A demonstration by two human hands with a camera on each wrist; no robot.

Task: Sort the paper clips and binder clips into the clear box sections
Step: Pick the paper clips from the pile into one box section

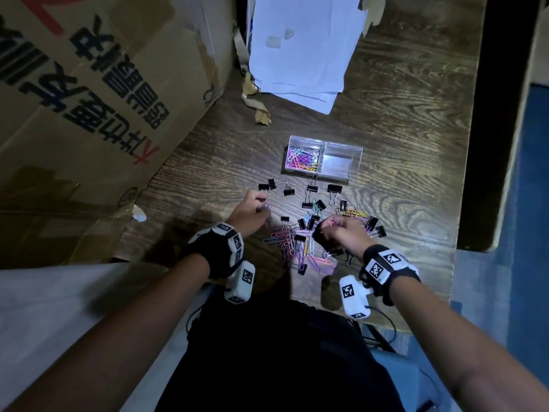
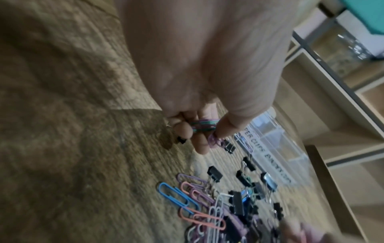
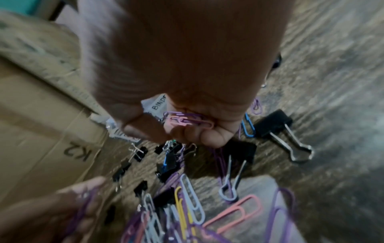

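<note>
A clear two-section box (image 1: 322, 159) sits on the wooden table; its left section holds coloured paper clips (image 1: 302, 157), and I see nothing in its right section. Coloured paper clips (image 1: 300, 248) and black binder clips (image 1: 310, 203) lie mixed in front of it. My left hand (image 1: 252, 208) (image 2: 197, 129) hovers at the pile's left edge, its fingers curled round a few paper clips (image 2: 204, 126). My right hand (image 1: 341, 230) (image 3: 187, 125) is over the pile's right side, curled round pink and purple paper clips (image 3: 187, 120).
A big cardboard box (image 1: 89, 99) fills the left. A stack of white paper (image 1: 303, 49) lies behind the clear box. The table's right edge (image 1: 459, 203) drops to a blue floor. Torn tape scraps (image 1: 258, 102) lie by the paper.
</note>
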